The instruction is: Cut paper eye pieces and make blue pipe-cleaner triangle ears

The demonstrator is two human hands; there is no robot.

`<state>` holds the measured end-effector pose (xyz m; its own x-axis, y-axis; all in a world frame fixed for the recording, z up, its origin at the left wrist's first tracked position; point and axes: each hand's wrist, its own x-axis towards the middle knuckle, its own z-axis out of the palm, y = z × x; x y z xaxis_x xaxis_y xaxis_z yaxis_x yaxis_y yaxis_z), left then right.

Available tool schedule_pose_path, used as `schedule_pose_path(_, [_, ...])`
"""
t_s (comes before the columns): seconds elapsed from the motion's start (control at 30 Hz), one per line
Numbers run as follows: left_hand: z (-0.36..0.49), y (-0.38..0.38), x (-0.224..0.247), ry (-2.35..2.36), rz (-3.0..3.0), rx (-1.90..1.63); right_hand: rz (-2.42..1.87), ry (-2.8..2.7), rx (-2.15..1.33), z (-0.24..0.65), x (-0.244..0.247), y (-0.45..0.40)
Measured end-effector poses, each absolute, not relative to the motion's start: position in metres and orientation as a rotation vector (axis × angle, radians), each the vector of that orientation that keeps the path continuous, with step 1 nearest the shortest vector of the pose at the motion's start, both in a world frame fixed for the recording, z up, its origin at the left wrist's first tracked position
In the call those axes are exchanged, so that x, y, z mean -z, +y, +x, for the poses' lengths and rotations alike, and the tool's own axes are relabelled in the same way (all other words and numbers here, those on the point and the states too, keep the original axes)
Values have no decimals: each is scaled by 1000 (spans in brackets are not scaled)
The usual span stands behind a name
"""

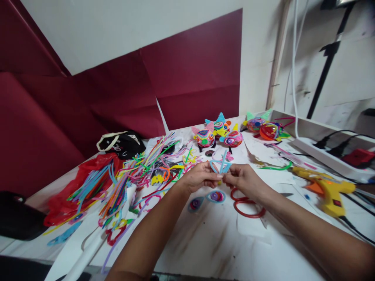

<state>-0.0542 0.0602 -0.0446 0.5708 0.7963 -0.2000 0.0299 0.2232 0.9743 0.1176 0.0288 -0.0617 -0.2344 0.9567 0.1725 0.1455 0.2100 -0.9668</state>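
Observation:
Both hands meet above the middle of the table, pinching a light blue pipe cleaner (224,160) bent into loops, with one straight end pointing up. My left hand (201,176) grips its left side, fingers closed. From the right, my right hand (242,178) closes on the other side, its fingertips nearly touching the left ones. Just below lie two coiled pipe-cleaner eye shapes (216,196), purple and red inside with blue rims. Red-handled scissors (249,208) rest beneath my right forearm, which partly covers them.
A large pile of coloured pipe cleaners (114,191) spreads at left over a red plastic bag (66,201). Finished colourful animal figures (204,136) stand at the back. A yellow glue gun (328,191) and a white power strip (331,158) with cords lie at right.

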Motion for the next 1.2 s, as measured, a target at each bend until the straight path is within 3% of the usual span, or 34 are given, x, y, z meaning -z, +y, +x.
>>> schedule_pose_path(0.5, [-53,61,44,932,1268,-741,-1003,-1391,-1393,121,60,32])
schedule_pose_path(0.83, [-53,59,42,1002,1384,-694,-1079,-1448,-942,134,63,47])
schedule_pose_path(1.2, [-48,51,41,1007,1425,-727,-952,-1476,-1008,133,58,45])
